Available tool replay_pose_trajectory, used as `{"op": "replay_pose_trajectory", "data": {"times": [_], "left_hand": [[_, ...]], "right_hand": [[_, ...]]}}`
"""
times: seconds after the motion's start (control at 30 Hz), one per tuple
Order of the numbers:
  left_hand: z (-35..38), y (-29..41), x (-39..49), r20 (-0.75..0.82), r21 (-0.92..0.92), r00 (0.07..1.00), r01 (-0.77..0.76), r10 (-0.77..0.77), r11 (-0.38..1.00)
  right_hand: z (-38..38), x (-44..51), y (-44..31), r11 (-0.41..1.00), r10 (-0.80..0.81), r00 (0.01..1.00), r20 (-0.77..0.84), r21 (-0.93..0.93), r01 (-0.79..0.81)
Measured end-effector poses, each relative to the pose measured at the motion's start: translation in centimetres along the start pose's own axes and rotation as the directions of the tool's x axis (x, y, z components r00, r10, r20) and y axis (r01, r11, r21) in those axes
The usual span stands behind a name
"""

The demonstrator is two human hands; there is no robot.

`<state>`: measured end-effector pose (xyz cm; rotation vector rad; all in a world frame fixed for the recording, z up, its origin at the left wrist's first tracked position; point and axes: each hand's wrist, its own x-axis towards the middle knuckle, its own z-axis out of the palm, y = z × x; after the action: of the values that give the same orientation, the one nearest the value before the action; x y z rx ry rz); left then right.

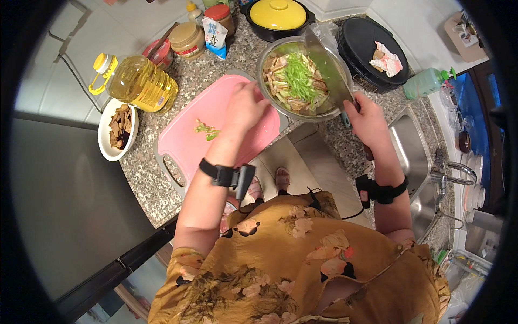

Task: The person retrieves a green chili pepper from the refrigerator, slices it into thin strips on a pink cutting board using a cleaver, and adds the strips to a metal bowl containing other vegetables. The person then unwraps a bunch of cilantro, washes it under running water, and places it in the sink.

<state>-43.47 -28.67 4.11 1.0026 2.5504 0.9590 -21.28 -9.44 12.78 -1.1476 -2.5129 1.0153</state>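
My right hand (366,121) grips a cleaver (323,62) by its brown handle. The broad blade is tilted over the right side of a metal bowl (265,99). In this bowl, shredded green pepper (301,81) lies on top of pale and brown sliced food (275,77). My left hand (247,105) is over the upper right of a pink cutting board (186,109), close to the bowl's left rim. Its fingers point down and the fingertips are partly hidden, so whether they hold anything is unclear. Green pepper scraps (207,128) lie on the board.
Left of the board stand an oil bottle (141,83) and a white bowl of brown food (120,125). Jars (187,39), a salt packet (214,36) and a yellow-lidded pot (278,16) line the back. A black electric appliance (356,44) and a sink (408,141) are at right.
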Motion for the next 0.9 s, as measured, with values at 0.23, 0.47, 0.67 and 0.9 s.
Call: {"op": "replay_pose_trajectory", "data": {"times": [0.23, 0.47, 0.67, 0.9], "left_hand": [[-5.3, -11.7, -4.4, -0.163, 0.179, 0.971, 0.205, -0.176, 0.962], [-7.7, -17.4, -6.5, -0.121, 0.114, 0.968, 0.233, -0.220, 0.966], [-5.8, -16.7, -6.0, 0.090, 0.300, 0.995, 0.021, -0.050, 0.954], [-6.8, -15.3, -9.9, 0.094, 0.195, 0.994, 0.032, -0.051, 0.980]], "right_hand": [[-0.6, 0.4, 0.4, 0.997, -0.045, 0.997, -0.067, -0.073, 0.040], [1.8, -1.3, -1.6, 0.822, -0.050, 0.973, 0.226, 0.562, -0.088], [10.7, -3.7, -2.1, 0.698, -0.047, 0.790, 0.611, 0.586, -0.412], [17.9, -5.6, 1.8, 0.639, -0.082, 0.694, 0.715, 0.572, -0.514]]}}
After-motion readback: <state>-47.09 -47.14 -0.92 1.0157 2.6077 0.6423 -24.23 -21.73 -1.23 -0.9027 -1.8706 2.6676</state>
